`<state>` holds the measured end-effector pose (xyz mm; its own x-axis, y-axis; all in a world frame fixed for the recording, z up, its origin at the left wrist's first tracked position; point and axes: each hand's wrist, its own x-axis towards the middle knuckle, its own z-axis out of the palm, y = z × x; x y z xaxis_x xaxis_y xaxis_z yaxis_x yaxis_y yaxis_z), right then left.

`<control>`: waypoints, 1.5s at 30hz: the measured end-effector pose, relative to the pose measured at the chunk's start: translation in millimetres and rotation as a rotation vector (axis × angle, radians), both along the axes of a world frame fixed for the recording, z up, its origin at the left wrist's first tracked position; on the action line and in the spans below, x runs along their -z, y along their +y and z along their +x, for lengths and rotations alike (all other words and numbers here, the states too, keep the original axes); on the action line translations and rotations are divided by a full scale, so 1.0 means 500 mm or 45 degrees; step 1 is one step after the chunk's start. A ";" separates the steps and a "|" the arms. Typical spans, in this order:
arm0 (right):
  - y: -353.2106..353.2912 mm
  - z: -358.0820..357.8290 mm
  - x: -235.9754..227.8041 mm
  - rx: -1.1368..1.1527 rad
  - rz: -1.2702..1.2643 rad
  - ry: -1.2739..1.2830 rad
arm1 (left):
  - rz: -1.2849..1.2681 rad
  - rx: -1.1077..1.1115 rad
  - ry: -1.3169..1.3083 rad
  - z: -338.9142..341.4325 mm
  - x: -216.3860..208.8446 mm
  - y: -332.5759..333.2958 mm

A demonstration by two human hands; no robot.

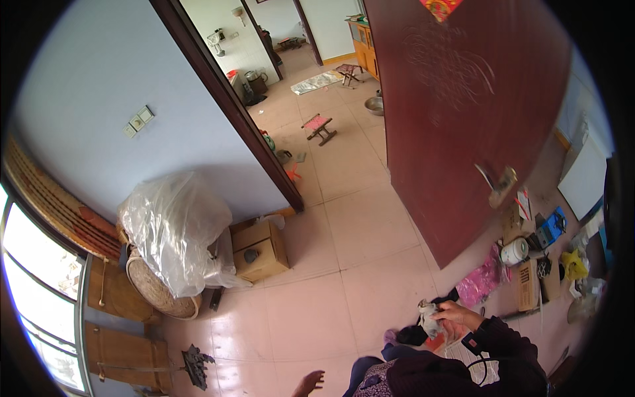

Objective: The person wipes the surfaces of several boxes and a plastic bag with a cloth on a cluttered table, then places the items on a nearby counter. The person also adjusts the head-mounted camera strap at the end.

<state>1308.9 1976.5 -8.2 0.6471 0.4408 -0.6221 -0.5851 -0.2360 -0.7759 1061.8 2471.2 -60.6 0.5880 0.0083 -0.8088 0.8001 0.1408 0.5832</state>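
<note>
My right hand (462, 313) is closed around a crumpled grey-white cloth (428, 319), held in front of my body on the right. Just below that hand shows a red and white item (450, 336), partly behind my sleeve; its kind is unclear. At the lower edge my left hand (309, 382) hangs over the floor, holding nothing, its fingers apart. A dark shoe (413, 335) shows beside the cloth.
A dark red door (463, 132) stands open at the right. Beyond the doorway are folding stools (318, 124) and a metal basin (374, 106). A cardboard box (261, 251) and a plastic-covered heap (175, 225) stand left. Clutter, including a pink bag (479, 281), lies right.
</note>
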 end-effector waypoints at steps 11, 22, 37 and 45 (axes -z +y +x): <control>0.196 0.562 0.037 -0.177 -0.165 -0.070 | -0.227 -0.027 0.000 0.302 0.067 0.120; 0.241 1.034 -0.032 0.144 -0.094 -0.094 | 1.037 0.942 -0.686 1.329 0.209 0.378; 0.396 1.938 0.059 0.176 -0.072 -0.174 | 0.696 0.539 -0.245 1.741 0.158 0.359; 0.422 2.358 0.061 0.217 -0.043 -0.004 | 0.395 0.352 0.126 2.072 0.242 0.421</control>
<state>2488.0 2187.4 -38.6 0.7128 0.3035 -0.6323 -0.6162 -0.1596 -0.7712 2098.0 2681.7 -181.6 0.5217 0.1133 -0.8456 0.8375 -0.2571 0.4822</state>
